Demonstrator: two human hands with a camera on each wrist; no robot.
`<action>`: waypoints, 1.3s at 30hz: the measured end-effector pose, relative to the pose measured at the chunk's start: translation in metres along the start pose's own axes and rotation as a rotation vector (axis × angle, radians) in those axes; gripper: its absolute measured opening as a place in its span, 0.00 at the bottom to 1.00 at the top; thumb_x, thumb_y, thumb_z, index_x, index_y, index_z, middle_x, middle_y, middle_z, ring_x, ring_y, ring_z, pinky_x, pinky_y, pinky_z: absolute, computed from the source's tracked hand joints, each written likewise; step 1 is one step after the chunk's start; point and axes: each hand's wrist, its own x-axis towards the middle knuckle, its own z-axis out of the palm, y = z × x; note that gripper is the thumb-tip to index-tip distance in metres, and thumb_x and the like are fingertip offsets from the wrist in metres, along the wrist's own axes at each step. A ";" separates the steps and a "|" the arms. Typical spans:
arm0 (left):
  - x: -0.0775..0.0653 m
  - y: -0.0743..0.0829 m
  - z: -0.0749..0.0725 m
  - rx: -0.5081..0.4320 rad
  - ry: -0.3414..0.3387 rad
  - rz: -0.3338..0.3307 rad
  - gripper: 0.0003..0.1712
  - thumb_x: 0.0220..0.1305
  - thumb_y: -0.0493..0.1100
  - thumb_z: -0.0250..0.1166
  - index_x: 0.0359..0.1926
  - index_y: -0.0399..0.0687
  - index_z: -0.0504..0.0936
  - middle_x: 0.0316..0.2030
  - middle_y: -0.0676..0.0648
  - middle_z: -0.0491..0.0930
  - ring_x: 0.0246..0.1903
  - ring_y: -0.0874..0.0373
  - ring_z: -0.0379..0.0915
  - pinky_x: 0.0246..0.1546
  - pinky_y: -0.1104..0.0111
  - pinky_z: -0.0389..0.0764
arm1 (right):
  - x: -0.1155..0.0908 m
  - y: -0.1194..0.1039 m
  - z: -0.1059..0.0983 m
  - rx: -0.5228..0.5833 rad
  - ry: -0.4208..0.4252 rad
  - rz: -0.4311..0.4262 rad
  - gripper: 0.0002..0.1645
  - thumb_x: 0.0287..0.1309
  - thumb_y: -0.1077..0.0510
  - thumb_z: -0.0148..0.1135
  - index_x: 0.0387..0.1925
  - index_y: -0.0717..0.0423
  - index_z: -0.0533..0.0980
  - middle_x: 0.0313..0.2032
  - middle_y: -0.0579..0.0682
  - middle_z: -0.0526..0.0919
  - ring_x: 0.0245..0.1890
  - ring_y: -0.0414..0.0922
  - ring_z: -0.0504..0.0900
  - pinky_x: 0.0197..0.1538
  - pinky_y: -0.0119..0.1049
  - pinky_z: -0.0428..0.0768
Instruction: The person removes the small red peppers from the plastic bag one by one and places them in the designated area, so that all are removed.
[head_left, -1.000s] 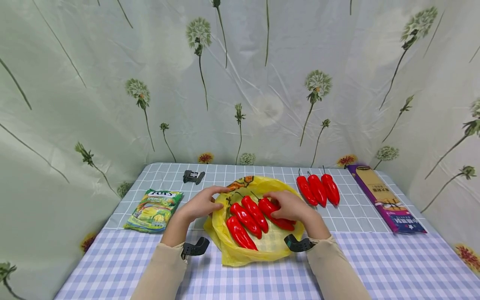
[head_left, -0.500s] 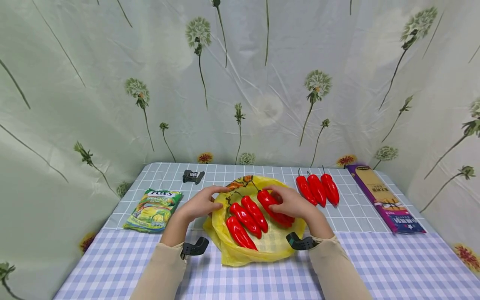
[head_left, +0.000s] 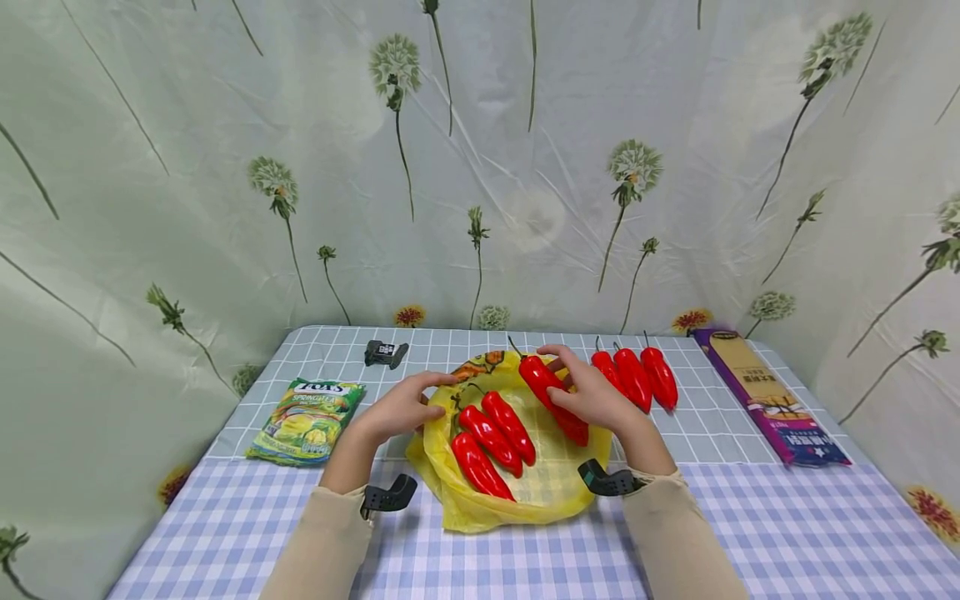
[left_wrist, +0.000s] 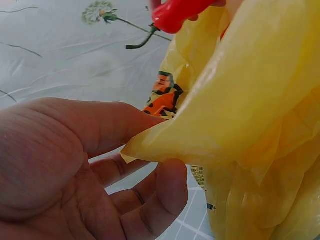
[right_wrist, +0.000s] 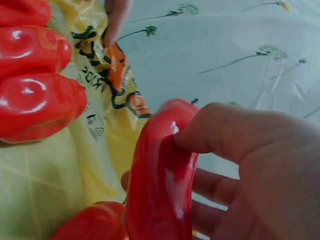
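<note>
A yellow plastic bag lies spread open on the table, its rim raised. Three glossy red peppers lie in its left part. My left hand is at the bag's left rim; in the left wrist view its thumb and finger pinch the edge. My right hand grips another red pepper between thumb and fingers over the bag's right part, the stem pointing up and left. In the right wrist view, a further red pepper shows partly hidden below the held one.
Behind the bag at the right, three more red peppers lie side by side. Farther right is a long purple and gold packet. A green candy bag lies at the left, with a small black device behind it.
My right hand has raised the red pepper from inside the bag, moving it up and slightly away, its stem end lifting most. My left hand stays at the bag's rim.
</note>
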 end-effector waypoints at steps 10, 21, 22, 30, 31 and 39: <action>0.000 0.001 -0.002 0.014 0.010 -0.008 0.29 0.65 0.32 0.61 0.67 0.45 0.73 0.66 0.37 0.70 0.31 0.55 0.77 0.29 0.66 0.84 | -0.001 0.008 -0.016 0.166 0.041 -0.028 0.36 0.58 0.62 0.64 0.67 0.48 0.62 0.64 0.59 0.72 0.55 0.55 0.77 0.46 0.46 0.87; 0.000 0.001 -0.002 -0.018 0.002 -0.011 0.30 0.65 0.32 0.61 0.68 0.44 0.72 0.67 0.37 0.70 0.32 0.56 0.78 0.29 0.66 0.84 | -0.008 0.014 -0.035 0.097 0.250 0.019 0.35 0.65 0.58 0.63 0.70 0.48 0.63 0.66 0.60 0.72 0.59 0.59 0.76 0.56 0.53 0.83; 0.000 0.000 -0.002 -0.021 0.001 -0.009 0.30 0.65 0.32 0.61 0.68 0.44 0.72 0.67 0.37 0.70 0.32 0.56 0.78 0.29 0.66 0.84 | -0.009 0.014 -0.036 0.093 0.265 0.031 0.35 0.65 0.57 0.62 0.71 0.49 0.63 0.67 0.60 0.71 0.59 0.59 0.75 0.57 0.54 0.82; 0.000 -0.003 0.000 -0.015 0.002 -0.008 0.29 0.65 0.32 0.62 0.67 0.45 0.73 0.67 0.36 0.69 0.31 0.56 0.77 0.28 0.65 0.84 | -0.016 0.022 -0.043 0.097 0.335 0.124 0.35 0.66 0.53 0.63 0.71 0.46 0.63 0.66 0.59 0.73 0.58 0.58 0.75 0.59 0.56 0.80; 0.000 -0.003 0.000 -0.015 0.002 -0.009 0.29 0.65 0.33 0.62 0.67 0.46 0.73 0.67 0.36 0.69 0.30 0.56 0.77 0.28 0.65 0.84 | -0.016 0.024 -0.044 0.091 0.343 0.134 0.35 0.66 0.53 0.63 0.71 0.46 0.63 0.65 0.59 0.73 0.58 0.58 0.76 0.59 0.56 0.80; 0.001 -0.003 0.000 -0.016 -0.005 -0.008 0.30 0.65 0.32 0.62 0.68 0.45 0.73 0.67 0.36 0.70 0.30 0.57 0.77 0.28 0.65 0.84 | -0.017 0.034 -0.051 0.112 0.389 0.222 0.38 0.66 0.52 0.62 0.74 0.47 0.59 0.68 0.61 0.70 0.58 0.60 0.76 0.60 0.56 0.79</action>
